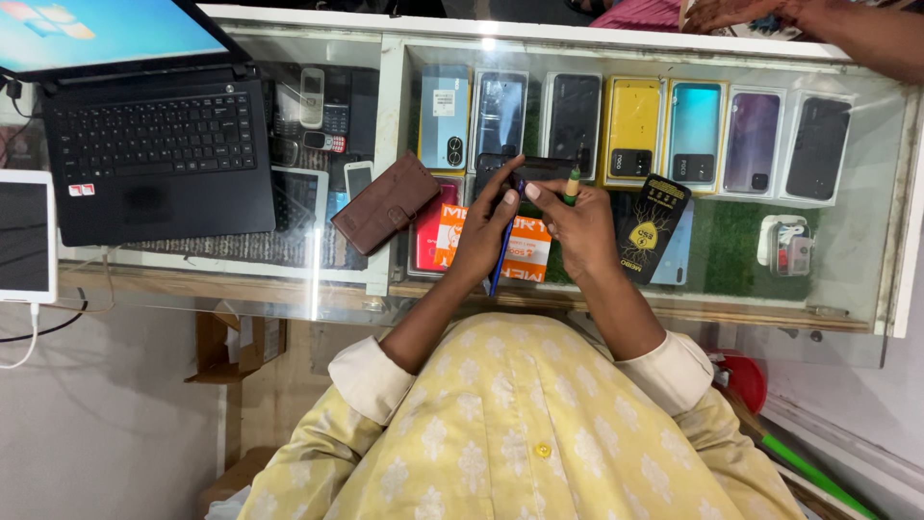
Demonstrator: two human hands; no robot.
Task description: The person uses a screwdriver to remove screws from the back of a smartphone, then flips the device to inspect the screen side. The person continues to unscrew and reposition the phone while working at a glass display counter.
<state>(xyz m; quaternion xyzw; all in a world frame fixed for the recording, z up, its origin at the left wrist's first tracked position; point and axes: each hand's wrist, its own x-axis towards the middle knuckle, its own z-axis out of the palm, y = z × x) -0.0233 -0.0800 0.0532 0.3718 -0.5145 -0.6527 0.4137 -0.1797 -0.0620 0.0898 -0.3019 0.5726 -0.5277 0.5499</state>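
A black smartphone [535,170] is held over the glass counter [847,241] between both my hands. My left hand [486,231] grips its left side and also holds a thin blue tool [502,255] that points down toward me. My right hand [579,226] grips the phone's right side, with a small green-tipped tool [572,185] sticking up between its fingers. An orange and white packet [526,252] lies under my hands. A black pouch with a yellow emblem [651,227] lies just right of my right hand.
A brown wallet case [385,202] lies left of my hands. An open black laptop [154,144] and a white tablet [24,236] sit at far left. Several boxed phones [635,130] show under the glass. Another person's arm [866,34] rests at the top right.
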